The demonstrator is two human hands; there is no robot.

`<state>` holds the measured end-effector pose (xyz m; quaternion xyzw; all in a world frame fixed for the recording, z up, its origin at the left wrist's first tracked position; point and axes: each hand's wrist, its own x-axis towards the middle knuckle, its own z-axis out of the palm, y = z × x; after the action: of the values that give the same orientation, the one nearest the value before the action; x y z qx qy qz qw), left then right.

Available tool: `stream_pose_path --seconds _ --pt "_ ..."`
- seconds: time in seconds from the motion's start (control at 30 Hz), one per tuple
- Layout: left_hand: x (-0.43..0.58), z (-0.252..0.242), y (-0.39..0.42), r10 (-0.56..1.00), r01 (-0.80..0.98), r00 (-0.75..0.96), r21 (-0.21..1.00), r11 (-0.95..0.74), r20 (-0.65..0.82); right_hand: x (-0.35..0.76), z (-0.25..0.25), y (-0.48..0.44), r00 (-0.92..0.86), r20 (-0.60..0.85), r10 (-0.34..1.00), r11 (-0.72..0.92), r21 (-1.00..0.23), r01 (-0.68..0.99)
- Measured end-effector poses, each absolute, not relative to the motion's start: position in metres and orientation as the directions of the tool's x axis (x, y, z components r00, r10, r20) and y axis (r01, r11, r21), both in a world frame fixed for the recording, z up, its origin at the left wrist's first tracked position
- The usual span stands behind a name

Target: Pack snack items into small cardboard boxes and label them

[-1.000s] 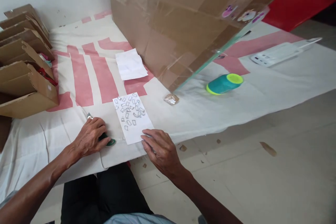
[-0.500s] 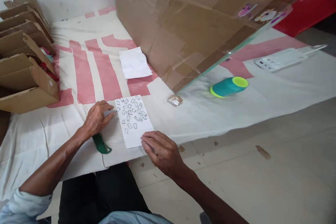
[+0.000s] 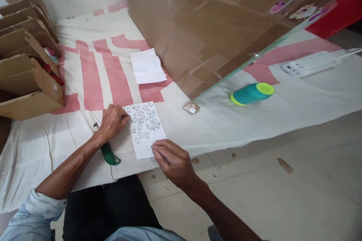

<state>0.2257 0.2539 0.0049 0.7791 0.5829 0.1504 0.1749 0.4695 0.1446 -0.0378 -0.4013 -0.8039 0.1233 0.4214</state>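
Observation:
A white sheet of paper [image 3: 147, 147] lies on the cloth in front of me, strewn with several small metal clips [image 3: 144, 120]. My left hand [image 3: 113, 120] rests at the sheet's left edge, fingers curled in a pinch at the clips; what they hold is too small to make out. My right hand [image 3: 172, 160] presses down on the sheet's lower right corner with its fingers bent. A green-handled cutter [image 3: 107, 152] lies on the cloth under my left forearm.
A big taped cardboard box [image 3: 215, 22] looms at the back right. Folded cartons [image 3: 26, 64] stack up at the left. Another white paper [image 3: 147, 66], a small plastic packet [image 3: 191, 107], a teal and green cup [image 3: 251, 93] on its side and a white power strip [image 3: 311, 64] lie on the cloth.
My left hand let go of the green cutter and moved right to the sheet's edge, curling its fingers at the clips. My right hand stayed on the corner.

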Motion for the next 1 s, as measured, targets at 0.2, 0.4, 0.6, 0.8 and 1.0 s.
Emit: stream_pose_path --seconds 0.2,0.4,0.6,0.8,1.0 --pt "0.236 0.007 0.257 0.975 0.883 0.22 0.431 -0.186 -0.03 0.466 -0.042 0.146 -0.309 0.579 0.754 0.64 -0.544 0.542" --pt "0.239 0.003 0.258 0.976 0.877 0.218 0.435 -0.202 0.014 0.464 -0.045 0.147 -0.294 0.577 0.762 0.63 -0.555 0.543" --pt "0.225 0.004 0.251 0.958 0.859 0.281 0.432 -0.274 0.049 0.462 -0.047 0.148 -0.279 0.592 0.756 0.632 -0.551 0.545" --pt "0.203 0.002 0.244 0.835 0.764 0.537 0.349 -0.542 0.121 0.462 -0.05 0.149 -0.261 0.576 0.774 0.611 -0.573 0.546" --pt "0.202 0.006 0.24 0.79 0.769 0.612 0.214 -0.603 0.027 0.461 -0.051 0.149 -0.254 0.584 0.771 0.611 -0.566 0.554"
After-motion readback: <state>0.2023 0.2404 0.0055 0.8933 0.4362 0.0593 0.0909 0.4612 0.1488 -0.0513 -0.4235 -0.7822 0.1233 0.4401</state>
